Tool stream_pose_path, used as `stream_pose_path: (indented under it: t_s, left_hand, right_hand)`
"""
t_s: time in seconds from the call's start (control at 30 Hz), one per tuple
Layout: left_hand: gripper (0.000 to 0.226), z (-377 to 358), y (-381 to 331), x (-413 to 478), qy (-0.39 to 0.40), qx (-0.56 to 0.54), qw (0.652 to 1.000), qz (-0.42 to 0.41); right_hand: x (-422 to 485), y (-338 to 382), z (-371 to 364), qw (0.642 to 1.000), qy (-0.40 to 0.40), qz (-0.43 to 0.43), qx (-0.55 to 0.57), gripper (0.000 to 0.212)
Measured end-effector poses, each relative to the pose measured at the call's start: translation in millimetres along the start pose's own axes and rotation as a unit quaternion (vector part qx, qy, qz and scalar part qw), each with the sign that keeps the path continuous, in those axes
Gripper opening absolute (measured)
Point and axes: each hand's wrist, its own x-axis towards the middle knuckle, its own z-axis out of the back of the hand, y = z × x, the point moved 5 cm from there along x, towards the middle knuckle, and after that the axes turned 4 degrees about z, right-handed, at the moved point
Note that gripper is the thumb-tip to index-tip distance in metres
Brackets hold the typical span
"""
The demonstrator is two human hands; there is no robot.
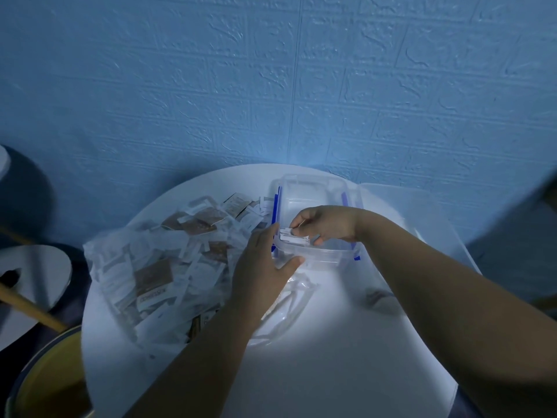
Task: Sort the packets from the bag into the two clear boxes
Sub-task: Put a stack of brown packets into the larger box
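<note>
While the white packets [294, 236] sit inside the near-left corner of the clear box [313, 188], I see the right hand [328, 223] pinching them with curled fingers and thumb, the left hand [262, 267] pressing straight-fingered against that corner, and the stuffed bag [120, 267] lying leftward on the round table [331, 357].

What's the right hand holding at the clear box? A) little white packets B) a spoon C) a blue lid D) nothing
A: the right hand pinches a small stack of white packets at the near end of the clear box.
</note>
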Motion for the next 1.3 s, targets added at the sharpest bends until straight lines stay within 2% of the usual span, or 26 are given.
stream_pose_path:
  t_s: [0.13, 0.27, 0.37, 0.43, 0.5, 0.53, 0.6, 0.67, 0.73, 0.77, 0.83, 0.93, 1.03, 1.2, 1.3]
  left_hand:
    - [0.066, 1, 0, 1, 0.009, 0.004, 1.0, 0.003]
    - [0.059, 13, -11, 1, 0.024, 0.02, 1.0, 0.004]
    - [0.046, 40, -25, -3, -0.005, -0.005, 1.0, 0.007]
    - [0.033, 63, -25, -11, -0.028, -0.05, 0.998, 0.018]
    - [0.017, 85, -21, -25, -0.043, -0.077, 0.996, 0.03]
    - [0.012, 94, -17, -34, -0.043, -0.084, 0.995, 0.037]
    - [0.016, 104, -9, -55, -0.021, -0.078, 0.995, 0.059]
    - [0.017, 105, 1, -75, 0.021, -0.042, 0.997, 0.059]
    - [0.017, 102, 10, -91, 0.059, 0.024, 0.997, 0.042]
    - [0.024, 100, 13, -95, 0.074, 0.063, 0.995, 0.023]
    - [0.028, 92, 19, -98, 0.103, 0.12, 0.988, -0.001]
    - [0.039, 85, 22, -90, 0.118, 0.182, 0.976, -0.009]
    - [0.034, 80, 24, -76, 0.114, 0.2, 0.973, -0.014]
    - [0.039, 67, 30, -70, 0.148, 0.266, 0.951, -0.06]
    - [0.034, 63, 28, -77, 0.132, 0.287, 0.942, -0.115]
  right_hand:
    - [0, 1, -2, 0.999, 0.002, 0.002, -0.051, 0.026]
    - [-2, 2, -2, 0.99, -0.005, 0.013, -0.139, 0.039]
    - [-10, 12, 2, 0.984, -0.061, 0.039, -0.165, 0.045]
    - [-19, 26, 4, 0.976, -0.126, 0.093, -0.149, 0.038]
    - [-37, 45, -1, 0.962, -0.187, 0.174, -0.101, 0.022]
    - [-49, 53, -7, 0.956, -0.196, 0.207, -0.069, 0.015]
    - [-73, 64, -28, 0.958, -0.156, 0.242, -0.006, 0.01]
    - [-90, 65, -60, 0.97, -0.057, 0.235, 0.004, 0.009]
    - [-96, 56, -91, 0.968, 0.007, 0.227, -0.11, 0.015]
    - [-94, 50, -102, 0.959, 0.009, 0.232, -0.165, 0.018]
    - [-87, 39, -114, 0.946, -0.028, 0.233, -0.223, 0.025]
    - [-77, 33, -115, 0.937, -0.105, 0.236, -0.234, 0.032]
    - [-70, 33, -111, 0.934, -0.167, 0.216, -0.229, 0.033]
    - [-66, 28, -119, 0.949, -0.172, 0.131, -0.232, 0.056]
    - [-70, 32, -123, 0.941, -0.193, 0.117, -0.252, 0.055]
